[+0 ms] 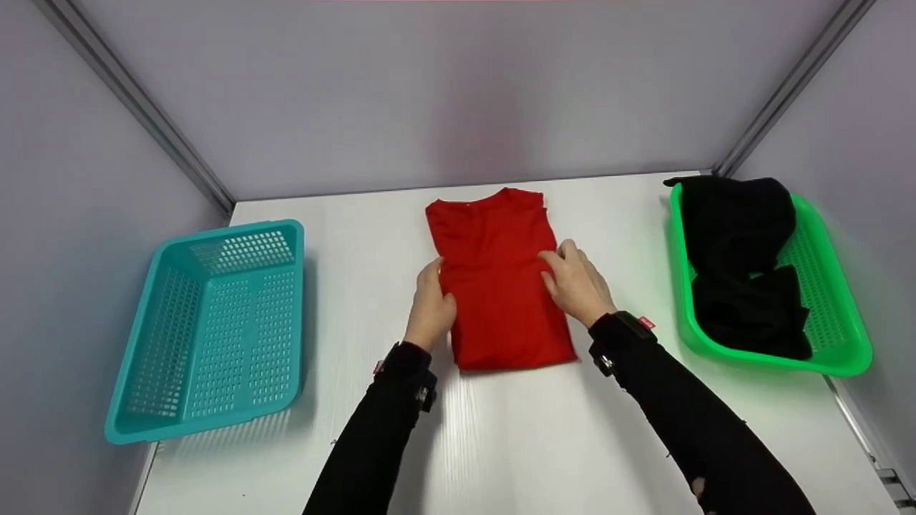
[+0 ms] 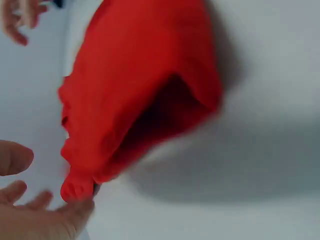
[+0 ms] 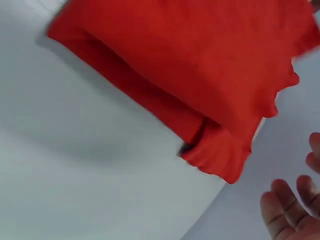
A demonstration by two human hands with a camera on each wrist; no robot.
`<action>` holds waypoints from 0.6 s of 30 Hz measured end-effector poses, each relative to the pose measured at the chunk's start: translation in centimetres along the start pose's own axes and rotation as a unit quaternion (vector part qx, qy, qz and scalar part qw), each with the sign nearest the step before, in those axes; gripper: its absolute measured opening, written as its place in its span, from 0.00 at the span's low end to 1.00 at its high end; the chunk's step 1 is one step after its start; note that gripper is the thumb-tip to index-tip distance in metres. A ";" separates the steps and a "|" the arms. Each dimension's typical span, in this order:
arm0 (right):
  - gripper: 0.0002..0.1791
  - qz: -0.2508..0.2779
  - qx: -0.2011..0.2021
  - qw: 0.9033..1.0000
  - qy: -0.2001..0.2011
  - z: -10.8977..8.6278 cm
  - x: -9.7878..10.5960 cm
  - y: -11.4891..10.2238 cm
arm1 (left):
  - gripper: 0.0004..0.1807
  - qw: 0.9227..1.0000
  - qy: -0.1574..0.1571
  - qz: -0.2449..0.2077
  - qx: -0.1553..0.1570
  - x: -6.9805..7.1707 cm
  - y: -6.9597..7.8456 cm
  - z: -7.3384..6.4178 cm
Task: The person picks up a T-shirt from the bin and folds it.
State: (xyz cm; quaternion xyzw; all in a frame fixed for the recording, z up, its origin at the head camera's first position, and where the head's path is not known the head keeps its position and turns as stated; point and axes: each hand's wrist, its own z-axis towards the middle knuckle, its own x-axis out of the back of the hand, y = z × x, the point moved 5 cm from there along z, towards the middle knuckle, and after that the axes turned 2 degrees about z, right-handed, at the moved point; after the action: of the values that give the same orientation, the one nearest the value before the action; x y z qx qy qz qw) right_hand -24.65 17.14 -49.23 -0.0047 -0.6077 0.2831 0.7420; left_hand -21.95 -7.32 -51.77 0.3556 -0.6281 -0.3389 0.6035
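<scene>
A red shirt (image 1: 504,300), folded into a rectangle with its neckline toward the back wall, lies on the white table. Along its left edge is my left hand (image 1: 433,304); in the left wrist view the thumb and fingers (image 2: 50,220) stand apart, fingertips right by the cloth. Over the right edge hovers my right hand (image 1: 578,286). Its fingers (image 3: 282,205) look spread and apart from the fabric in the right wrist view. Side folds of the shirt (image 2: 145,60) gape a little, showing a dark hollow between the layers.
A teal perforated basket (image 1: 297,322) stands at the left of the table (image 1: 515,443). At the right, a green basket (image 1: 837,286) holds black cloth (image 1: 744,272), part of which hangs over its back rim. Pale panels enclose the table at the back and sides.
</scene>
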 end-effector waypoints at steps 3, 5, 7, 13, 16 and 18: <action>0.12 0.000 0.068 0.998 -0.018 -2.1 -1.5 0.0 | 0.28 0.992 -0.004 0.108 -0.065 -0.5 -0.7 -1.3; 0.09 0.001 0.120 0.992 -0.038 -3.9 -2.5 0.1 | 0.19 0.979 -0.027 0.166 -0.113 -1.2 -1.1 -2.5; 0.08 0.002 0.166 0.984 -0.062 -5.8 -3.5 0.5 | 0.11 0.960 -0.072 0.219 -0.161 -2.1 -1.5 -4.0; 0.17 -0.012 0.221 0.968 -0.117 -9.8 -5.2 2.2 | 0.17 0.876 -0.154 0.367 -0.271 -4.7 -3.6 -7.9; 0.18 -0.031 0.234 0.965 -0.113 -10.3 -5.4 2.5 | 0.12 0.836 -0.110 0.441 -0.307 -5.2 -4.2 -8.5; 0.14 -0.051 0.247 0.963 -0.098 -10.4 -5.4 2.5 | 0.06 0.808 -0.077 0.478 -0.335 -5.3 -4.3 -8.6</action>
State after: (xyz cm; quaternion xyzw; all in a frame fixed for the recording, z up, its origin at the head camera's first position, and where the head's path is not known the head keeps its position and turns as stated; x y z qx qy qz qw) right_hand -16.83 20.45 -57.69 0.2370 -0.5879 0.3852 0.6707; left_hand -13.06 -4.96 -57.79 -0.2415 -0.6106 -0.2233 0.7204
